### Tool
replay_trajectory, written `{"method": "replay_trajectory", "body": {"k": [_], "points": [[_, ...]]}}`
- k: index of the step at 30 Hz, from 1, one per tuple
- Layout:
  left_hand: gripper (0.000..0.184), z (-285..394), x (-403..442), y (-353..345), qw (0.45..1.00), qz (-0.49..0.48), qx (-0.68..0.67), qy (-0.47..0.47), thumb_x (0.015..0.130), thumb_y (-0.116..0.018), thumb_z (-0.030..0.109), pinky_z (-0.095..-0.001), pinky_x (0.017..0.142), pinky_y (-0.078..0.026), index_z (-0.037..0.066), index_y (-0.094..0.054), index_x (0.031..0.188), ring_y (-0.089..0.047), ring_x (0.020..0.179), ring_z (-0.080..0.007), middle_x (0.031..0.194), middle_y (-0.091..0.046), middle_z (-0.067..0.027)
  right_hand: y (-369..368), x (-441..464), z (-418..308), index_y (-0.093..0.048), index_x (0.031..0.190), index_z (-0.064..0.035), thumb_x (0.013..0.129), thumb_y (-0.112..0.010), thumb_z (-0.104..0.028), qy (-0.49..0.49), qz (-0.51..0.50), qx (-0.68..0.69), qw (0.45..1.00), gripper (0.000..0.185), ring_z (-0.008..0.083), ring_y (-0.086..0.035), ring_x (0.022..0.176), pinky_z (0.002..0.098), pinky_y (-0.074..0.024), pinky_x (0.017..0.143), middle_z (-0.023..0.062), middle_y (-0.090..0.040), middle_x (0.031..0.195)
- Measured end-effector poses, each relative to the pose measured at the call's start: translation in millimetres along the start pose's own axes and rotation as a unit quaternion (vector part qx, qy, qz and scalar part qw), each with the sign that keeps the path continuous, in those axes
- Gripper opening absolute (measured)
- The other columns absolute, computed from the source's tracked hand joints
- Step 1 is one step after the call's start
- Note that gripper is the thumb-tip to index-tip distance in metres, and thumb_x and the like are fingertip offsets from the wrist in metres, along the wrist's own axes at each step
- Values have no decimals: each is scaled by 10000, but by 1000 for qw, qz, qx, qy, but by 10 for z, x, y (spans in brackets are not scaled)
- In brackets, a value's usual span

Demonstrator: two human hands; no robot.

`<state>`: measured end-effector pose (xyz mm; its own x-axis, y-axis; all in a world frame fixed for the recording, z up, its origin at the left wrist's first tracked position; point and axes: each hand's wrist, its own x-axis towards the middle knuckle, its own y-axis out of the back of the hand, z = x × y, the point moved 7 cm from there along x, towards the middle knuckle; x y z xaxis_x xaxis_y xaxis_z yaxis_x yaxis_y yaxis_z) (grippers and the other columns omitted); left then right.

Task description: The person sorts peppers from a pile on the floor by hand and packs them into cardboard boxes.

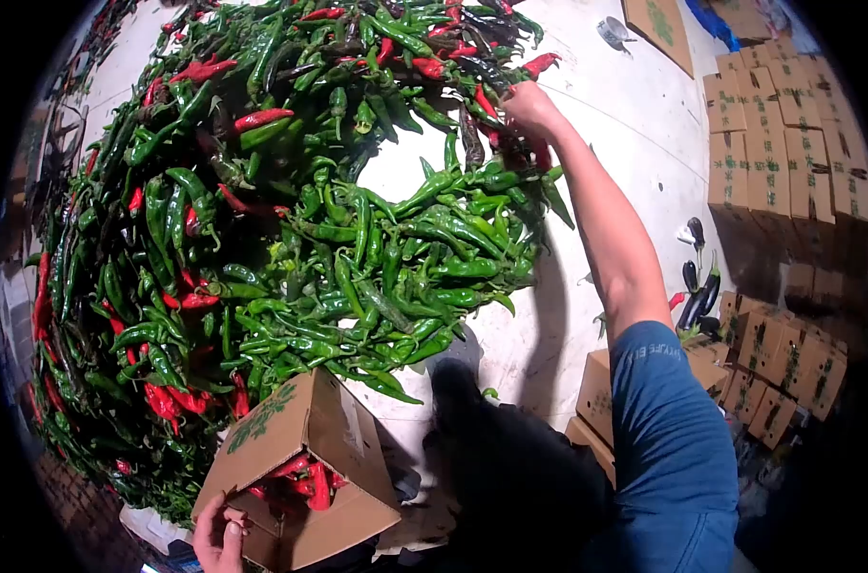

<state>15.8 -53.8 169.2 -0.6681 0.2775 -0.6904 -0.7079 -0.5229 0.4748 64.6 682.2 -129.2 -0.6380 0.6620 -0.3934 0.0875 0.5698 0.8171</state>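
A wide heap of long green peppers (pixel 424 234), with red and dark ones mixed in, spreads over a white surface. My right hand (pixel 531 110) reaches to the heap's far right edge, among dark and red peppers. Its fingers look curled, and what they hold, if anything, is hidden. A red pepper (pixel 541 65) lies just beyond it. Near me, a cardboard box (pixel 348 430) is tilted with its opening facing me, and red peppers (pixel 315 482) lie inside. My left hand (pixel 222 537) grips the box's lower left edge, thumb and fingers closed on the cardboard.
Stacked cardboard cartons (pixel 783 134) stand at the right, with more boxes (pixel 787 353) below them. Several eggplants (pixel 706 291) lie beside these boxes. A small metal object (pixel 613 33) and a flat cardboard piece (pixel 661 33) are at the back right.
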Motion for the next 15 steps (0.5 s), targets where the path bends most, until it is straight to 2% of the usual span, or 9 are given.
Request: {"method": "replay_trajectory", "body": {"k": [3, 4, 7, 8, 9, 11, 13, 14, 15], "points": [[373, 56, 4, -19, 1000, 3, 13, -6, 998, -596, 108, -292, 904, -472, -14, -567, 1349, -601, 977, -156, 1135, -654, -77, -172, 300, 308, -718, 970, 7, 776, -662, -209, -19, 28, -161, 986, 295, 360, -710, 915, 427, -555, 817, 240, -712, 965], [373, 46, 7, -19, 1000, 4, 9, -2, 998, -596, 107, -293, 909, -471, -14, -567, 1349, -602, 986, -158, 1148, -653, -78, -279, 335, 391, -709, 1054, 0, 779, -699, -275, -21, -11, -203, 979, 389, 358, -687, 1033, 433, -546, 889, 238, -699, 1083], [372, 0, 26, 12, 1000, 8, 7, 9, 997, -595, 105, -296, 929, -468, -13, -567, 1348, -602, 1028, -167, 1199, -646, -85, -326, 234, 375, -704, 1090, -4, 790, -705, -328, -87, -40, -164, 982, 441, 352, -666, 1088, 432, -526, 936, 224, -686, 1157], [371, -18, 32, 17, 1000, 12, 11, 11, 997, -594, 105, -298, 941, -466, -13, -568, 1348, -600, 1053, -173, 1223, -641, -90, -297, 127, 290, -691, 1134, -11, 782, -720, -393, -93, -70, -175, 978, 521, 338, -654, 1122, 426, -518, 955, 208, -675, 1205], [370, -28, 36, 20, 1000, 15, 14, 14, 997, -593, 106, -301, 954, -464, -13, -568, 1347, -599, 1078, -178, 1248, -637, -96, -326, 87, 212, -687, 1160, -23, 746, -741, -440, -82, -118, -194, 970, 590, 323, -653, 1126, 420, -515, 960, 195, -677, 1206], [371, -11, 53, 3, 1000, 10, 16, 12, 995, -595, 107, -308, 977, -457, -12, -570, 1345, -588, 1130, -192, 1292, -621, -106, -428, 148, 207, -696, 1118, 19, 721, -753, -480, -59, -100, -188, 975, 641, 327, -675, 1073, 411, -529, 924, 220, -689, 1156], [370, 20, 71, -36, 1000, 3, 16, 16, 992, -596, 109, -316, 996, -451, -10, -573, 1342, -578, 1168, -204, 1319, -610, -115, -497, 104, 165, -676, 982, 126, 741, -778, -483, -13, -97, -82, 992, 663, 351, -705, 889, 408, -544, 778, 282, -698, 974], [370, 54, 69, -57, 1000, 0, 17, 21, 991, -597, 110, -320, 1003, -448, -9, -575, 1340, -574, 1180, -208, 1324, -608, -118, -531, 109, 137, -660, 937, 155, 706, -807, -540, 18, -86, -70, 994, 747, 331, -702, 827, 398, -542, 730, 285, -693, 914], [369, 83, 64, -75, 1000, -1, 18, 25, 990, -597, 111, -324, 1010, -445, -9, -577, 1338, -570, 1192, -213, 1329, -605, -122, -578, 93, 104, -659, 926, 157, 672, -815, -608, 27, -120, -62, 991, 821, 341, -701, 860, 409, -541, 759, 290, -691, 927]]}}
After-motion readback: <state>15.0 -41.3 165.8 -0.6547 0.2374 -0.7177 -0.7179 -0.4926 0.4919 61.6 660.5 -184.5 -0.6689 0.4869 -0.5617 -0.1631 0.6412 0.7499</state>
